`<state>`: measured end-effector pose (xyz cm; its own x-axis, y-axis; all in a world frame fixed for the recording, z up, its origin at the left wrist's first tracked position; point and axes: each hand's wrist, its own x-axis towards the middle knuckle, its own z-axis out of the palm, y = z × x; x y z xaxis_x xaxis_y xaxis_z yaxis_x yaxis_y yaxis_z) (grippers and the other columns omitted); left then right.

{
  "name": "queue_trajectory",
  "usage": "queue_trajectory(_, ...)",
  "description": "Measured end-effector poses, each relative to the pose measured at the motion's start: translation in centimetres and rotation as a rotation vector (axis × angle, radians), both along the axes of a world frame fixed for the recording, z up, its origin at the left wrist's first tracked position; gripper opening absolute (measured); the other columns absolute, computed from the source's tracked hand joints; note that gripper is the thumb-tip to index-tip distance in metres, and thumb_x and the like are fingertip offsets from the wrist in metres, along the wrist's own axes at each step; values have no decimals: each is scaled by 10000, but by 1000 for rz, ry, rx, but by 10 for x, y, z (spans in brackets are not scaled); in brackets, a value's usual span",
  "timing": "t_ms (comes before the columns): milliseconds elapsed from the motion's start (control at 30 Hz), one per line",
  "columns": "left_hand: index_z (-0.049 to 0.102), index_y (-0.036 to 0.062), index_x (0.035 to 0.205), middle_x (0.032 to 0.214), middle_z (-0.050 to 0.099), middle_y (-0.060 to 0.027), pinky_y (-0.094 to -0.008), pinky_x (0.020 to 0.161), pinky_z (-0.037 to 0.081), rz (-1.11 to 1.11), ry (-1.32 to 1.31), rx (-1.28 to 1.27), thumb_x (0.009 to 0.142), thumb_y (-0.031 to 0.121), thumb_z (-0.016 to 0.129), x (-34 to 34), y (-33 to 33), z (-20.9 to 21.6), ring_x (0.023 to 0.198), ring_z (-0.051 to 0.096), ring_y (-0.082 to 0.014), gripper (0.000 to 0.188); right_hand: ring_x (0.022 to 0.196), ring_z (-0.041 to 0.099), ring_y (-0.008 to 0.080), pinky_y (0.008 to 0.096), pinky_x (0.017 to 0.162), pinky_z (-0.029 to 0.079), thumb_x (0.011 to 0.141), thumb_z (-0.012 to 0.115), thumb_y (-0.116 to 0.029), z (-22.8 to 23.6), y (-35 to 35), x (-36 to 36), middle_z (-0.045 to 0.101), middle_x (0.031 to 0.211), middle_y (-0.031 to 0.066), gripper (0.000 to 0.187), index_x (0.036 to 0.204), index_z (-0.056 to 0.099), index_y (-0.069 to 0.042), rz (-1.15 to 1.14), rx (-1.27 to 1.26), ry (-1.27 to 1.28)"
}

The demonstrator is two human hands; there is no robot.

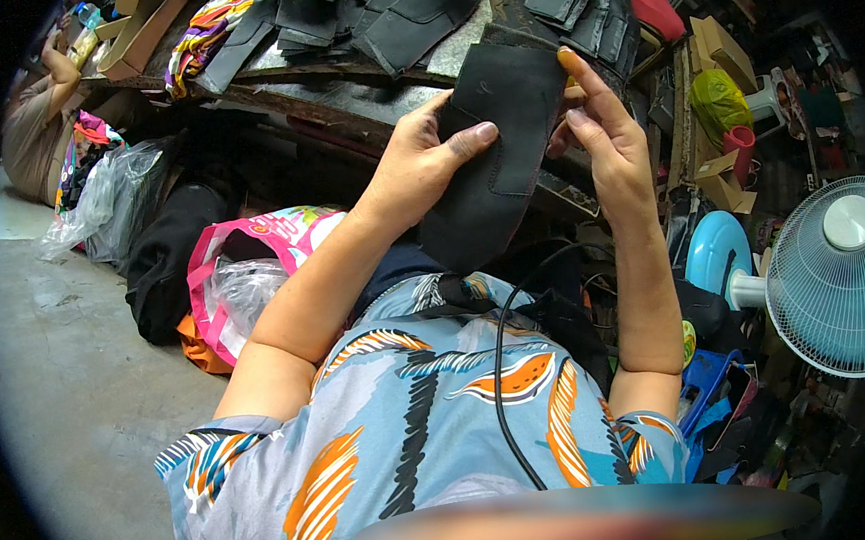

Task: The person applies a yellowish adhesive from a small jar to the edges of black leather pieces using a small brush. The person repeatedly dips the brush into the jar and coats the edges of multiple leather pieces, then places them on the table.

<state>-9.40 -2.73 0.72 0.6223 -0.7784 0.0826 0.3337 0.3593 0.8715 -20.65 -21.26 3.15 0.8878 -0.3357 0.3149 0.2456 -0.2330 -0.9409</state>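
Note:
A flat black leather-like panel (505,129) with a curved stitched seam is held up slantwise in front of me. My left hand (434,154) is closed on its left edge, the thumb lying on the front face and the other fingers mostly behind. Close by the panel's right edge is my right hand (604,138). An orange cover sits on its index fingertip, which is raised at the upper right corner. The right thumb is apart from that finger, while the other fingers curl near the edge, partly hidden. Nothing shows between thumb and index finger.
Stacks of similar black pieces (424,10) lie on the dark worktable (340,101), beside a colourful cloth (210,30). A pink bag (207,276) stands at left. On the right are a fan (824,273) and cardboard boxes (723,54). A black cable (499,366) crosses my shirt. Another person's arm (59,70) shows far left.

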Motion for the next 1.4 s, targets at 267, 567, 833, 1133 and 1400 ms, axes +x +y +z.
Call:
queue_trajectory(267, 531, -62, 1294, 1123, 678, -144, -314, 824, 595, -11, -17, -18, 901, 92, 720, 0, 7, 15, 941, 695, -185, 463, 816, 612, 100, 262, 766, 558, 1000, 453, -55, -1, -4, 1, 621, 1089, 65, 452, 1446, 518, -84, 48, 171, -22)
queue_trajectory(567, 556, -50, 1258, 1054, 686, -98, -268, 781, 586, 34, -16, -79, 936, 117, 686, 4, 4, 24, 868, 681, -130, 384, 798, 592, 108, 235, 757, 499, 898, 474, 25, -1, 10, -20, 655, 1059, 83, 449, 1311, 639, -28, 197, -69, -38)
queue_trajectory(833, 587, -21, 1185, 1036, 698, -101, -270, 717, 603, 72, 12, -76, 924, 142, 705, 10, 0, 19, 833, 708, -150, 330, 889, 647, 153, 261, 733, 527, 836, 578, 84, 1, 27, -28, 688, 1031, 128, 422, 1239, 673, 1, 194, -380, -187)
queue_trajectory(1133, 533, 19, 1303, 1146, 664, -76, -276, 905, 534, -73, 45, -27, 897, 184, 751, 8, 4, 18, 1020, 648, -139, 490, 877, 634, 69, 198, 749, 545, 938, 682, -61, -3, 32, -16, 661, 1085, 56, 428, 1350, 588, 4, -134, 3, -85)
queue_trajectory(1400, 562, 12, 1239, 1066, 683, -73, -286, 835, 565, -50, 13, -79, 901, 246, 761, 9, 7, 16, 928, 675, -128, 456, 881, 666, 265, 357, 796, 544, 1002, 506, -514, -5, 15, -5, 655, 1013, 154, 626, 1323, 603, 15, -160, -717, -247)
